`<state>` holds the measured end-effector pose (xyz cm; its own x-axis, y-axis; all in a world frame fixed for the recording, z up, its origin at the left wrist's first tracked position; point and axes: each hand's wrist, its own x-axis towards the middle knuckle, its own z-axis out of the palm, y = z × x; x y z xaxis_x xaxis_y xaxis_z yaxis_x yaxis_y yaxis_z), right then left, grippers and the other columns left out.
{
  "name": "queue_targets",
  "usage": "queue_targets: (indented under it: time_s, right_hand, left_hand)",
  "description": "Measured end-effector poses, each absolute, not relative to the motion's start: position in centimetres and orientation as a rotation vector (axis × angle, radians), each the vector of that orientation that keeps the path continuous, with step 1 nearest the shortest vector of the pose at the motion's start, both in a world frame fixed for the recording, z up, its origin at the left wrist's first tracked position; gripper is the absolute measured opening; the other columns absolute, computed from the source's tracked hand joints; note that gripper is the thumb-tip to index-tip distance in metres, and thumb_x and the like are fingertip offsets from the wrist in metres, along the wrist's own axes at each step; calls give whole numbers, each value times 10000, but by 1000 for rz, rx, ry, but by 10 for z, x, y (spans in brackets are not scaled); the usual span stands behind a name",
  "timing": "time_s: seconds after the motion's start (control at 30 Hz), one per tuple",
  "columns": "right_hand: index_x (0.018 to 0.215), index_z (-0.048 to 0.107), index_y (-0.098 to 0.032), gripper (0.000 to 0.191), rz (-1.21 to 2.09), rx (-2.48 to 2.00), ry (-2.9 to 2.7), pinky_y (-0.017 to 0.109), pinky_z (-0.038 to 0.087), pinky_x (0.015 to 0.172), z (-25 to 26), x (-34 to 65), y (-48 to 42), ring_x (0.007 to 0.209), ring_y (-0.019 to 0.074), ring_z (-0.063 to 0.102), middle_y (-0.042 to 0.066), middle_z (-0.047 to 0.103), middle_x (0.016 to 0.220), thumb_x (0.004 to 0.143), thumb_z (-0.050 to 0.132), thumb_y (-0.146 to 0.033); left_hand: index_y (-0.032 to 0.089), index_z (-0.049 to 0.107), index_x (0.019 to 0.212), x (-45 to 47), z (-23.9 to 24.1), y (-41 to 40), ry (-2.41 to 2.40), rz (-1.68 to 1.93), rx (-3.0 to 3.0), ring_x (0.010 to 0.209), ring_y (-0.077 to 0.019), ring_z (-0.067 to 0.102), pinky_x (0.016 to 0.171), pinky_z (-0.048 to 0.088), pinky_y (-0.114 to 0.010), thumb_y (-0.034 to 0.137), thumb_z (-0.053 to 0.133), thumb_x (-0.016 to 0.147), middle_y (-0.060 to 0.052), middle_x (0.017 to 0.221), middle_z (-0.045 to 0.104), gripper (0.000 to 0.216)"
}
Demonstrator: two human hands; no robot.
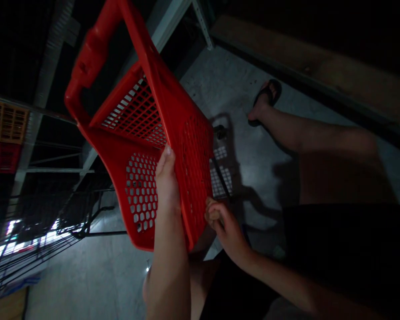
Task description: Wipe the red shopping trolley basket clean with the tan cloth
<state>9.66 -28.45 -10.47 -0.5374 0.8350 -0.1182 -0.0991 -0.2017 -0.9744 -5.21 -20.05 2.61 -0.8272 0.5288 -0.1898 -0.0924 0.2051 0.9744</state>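
Dim storage space surrounds the work, with a grey concrete floor (96, 275) below and a metal rack (50, 75) rising on the left. On the right, a bare leg (333, 133) reaches away from the near dark shorts (340, 240). Next in size comes the red basket (175, 115), in the middle and tilted, its mouth facing left and its handle (90, 58) pointing to the far left; its sides are pierced with holes. Smaller, at the far left, an orange crate (6, 120) sits above a red crate (3, 156). The left hand (168, 178) grasps the basket's near rim, though some of its fingers are hidden. The right hand (225, 226) is curled at the basket's near right edge; whether it grips that edge, or something small, I cannot tell. Farther right is a dark sandal (276, 91), and beside the basket's far side, a small wheel (220, 131). Should the left hand slip, the tilted basket could swing or drop toward the legs, since the right hand seems to offer little support. Poor light could also hide the holes, so a fingertip might catch in one.
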Motion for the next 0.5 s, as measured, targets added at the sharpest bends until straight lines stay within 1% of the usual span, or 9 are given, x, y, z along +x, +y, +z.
queue_targets:
  time_s: [0.1, 0.2, 0.23, 0.33, 0.43, 0.5]
  right_hand:
    - [955, 607, -313, 309, 1799, -876, -1368, 360, 561, 753, -101, 103, -292, 851, 214, 670, -1, 668, 905, 784, 510, -74]
    - [947, 586, -269, 229, 1749, -937, -1264, 337, 544, 828, -115, 73, -267, 891, 184, 646, 13, 656, 933, 846, 480, -92]
    - [961, 581, -259, 222, 1727, -962, -1241, 335, 536, 860, -121, 58, -254, 916, 180, 640, 20, 657, 956, 858, 468, -98]
    - [1008, 575, -251, 285, 1668, -984, -1214, 346, 511, 952, -138, 6, -201, 1000, 178, 628, 37, 658, 1026, 846, 422, -73]
    - [1013, 569, -240, 279, 1565, -1000, -1213, 355, 492, 1011, -148, -45, -133, 1044, 177, 607, 54, 646, 1055, 866, 419, -57]
    - [995, 571, -228, 284, 1500, -1039, -1238, 379, 473, 1065, -152, -72, -89, 1086, 185, 591, 65, 638, 1066, 865, 423, -22]
  left_hand:
    - [243, 768, 1231, -50, 28, -199, 2042, 1654, 419, 1408, -296, 590, 1249, 425, -424, 514, 756, 889, -27, 1363, 734, 437]
    - [244, 775, 1215, -46, 29, -198, 2045, 1663, 449, 1412, -277, 587, 1238, 439, -393, 494, 747, 896, -16, 1373, 729, 406]
    - [249, 770, 1228, -46, 29, -198, 2043, 1660, 467, 1430, -276, 570, 1242, 434, -394, 493, 739, 903, -14, 1390, 719, 407]
    - [271, 741, 1292, -44, 30, -197, 2082, 1597, 527, 1498, -276, 492, 1266, 403, -396, 506, 684, 950, 3, 1444, 683, 418]
    - [282, 712, 1352, -41, 32, -195, 2196, 1517, 581, 1554, -253, 406, 1300, 347, -358, 490, 612, 1012, 32, 1499, 640, 411]
    - [273, 680, 1403, -39, 34, -193, 2268, 1482, 651, 1564, -237, 389, 1324, 297, -339, 457, 609, 1023, 31, 1538, 604, 427]
